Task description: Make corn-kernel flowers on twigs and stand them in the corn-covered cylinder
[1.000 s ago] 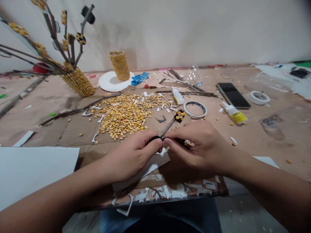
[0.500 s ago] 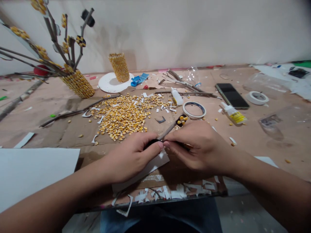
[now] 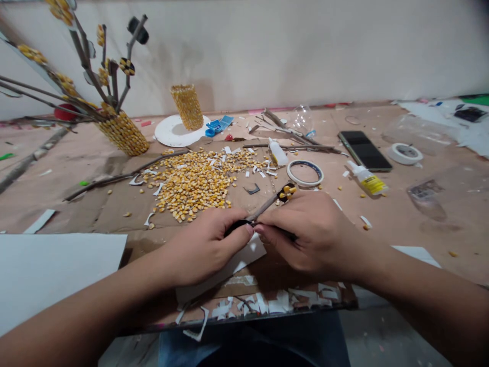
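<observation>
My left hand (image 3: 212,244) is closed, thumb against fingers, on a thin black piece (image 3: 237,225) and the lower end of a twig (image 3: 264,206). My right hand (image 3: 311,234) pinches at the same spot, its fingertips meeting my left thumb tip. What exactly lies in that pinch is mostly hidden, though a dark edge shows beneath the fingers. The twig slants up and away, with a black disc of corn kernels (image 3: 286,192) at its far end. Just beyond my hands spreads a pile of corn kernels (image 3: 194,186) on cardboard.
Back left, a kernel-covered vase (image 3: 124,133) holds branches; another kernel-covered cup (image 3: 188,107) stands on a white disc. Glue bottles (image 3: 369,181), a tape roll (image 3: 304,173), a phone (image 3: 364,150) and twigs (image 3: 294,135) lie beyond. Paper scraps (image 3: 263,303) litter the front edge.
Both hands stay almost in place, still pinched together. My right fingertips and the twig have shifted very slightly left.
</observation>
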{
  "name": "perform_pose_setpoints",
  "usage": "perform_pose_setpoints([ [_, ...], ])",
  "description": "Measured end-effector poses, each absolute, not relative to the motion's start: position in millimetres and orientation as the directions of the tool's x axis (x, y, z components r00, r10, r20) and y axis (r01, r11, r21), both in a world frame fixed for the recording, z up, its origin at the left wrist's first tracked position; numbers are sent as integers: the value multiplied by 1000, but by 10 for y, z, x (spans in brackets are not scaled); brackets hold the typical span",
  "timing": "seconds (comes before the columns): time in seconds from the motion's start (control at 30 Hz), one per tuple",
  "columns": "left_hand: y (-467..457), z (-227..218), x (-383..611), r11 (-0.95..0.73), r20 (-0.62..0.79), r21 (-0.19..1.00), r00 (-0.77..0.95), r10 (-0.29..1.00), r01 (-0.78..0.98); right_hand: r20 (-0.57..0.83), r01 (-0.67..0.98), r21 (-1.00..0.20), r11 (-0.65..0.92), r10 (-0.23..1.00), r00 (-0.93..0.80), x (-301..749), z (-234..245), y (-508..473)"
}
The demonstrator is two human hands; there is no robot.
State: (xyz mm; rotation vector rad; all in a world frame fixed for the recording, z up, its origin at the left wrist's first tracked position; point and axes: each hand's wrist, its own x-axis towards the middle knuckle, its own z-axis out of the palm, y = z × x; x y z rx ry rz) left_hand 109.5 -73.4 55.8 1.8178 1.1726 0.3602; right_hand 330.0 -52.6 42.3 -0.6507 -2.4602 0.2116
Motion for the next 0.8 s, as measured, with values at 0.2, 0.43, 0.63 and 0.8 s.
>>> perform_pose_setpoints([
  [0.2,-723,539,1096,-142,-195,821,505,841,553,467,444,-299,845,535,-704,3292,422,-531],
  [0.43,-724,521,1094,-110,-192,851,499,845,513,504,461,-293,837,545,-669,3310,415,-530],
  [0.63,-731,526,1110,-111,-190,846,491,850,521,509,437,-254,863,504,-698,3296,416,-528],
  [0.8,-746,549,1121,-78,-216,855,488,846,513,499,445,-261,857,514,-698,3295,415,-530],
])
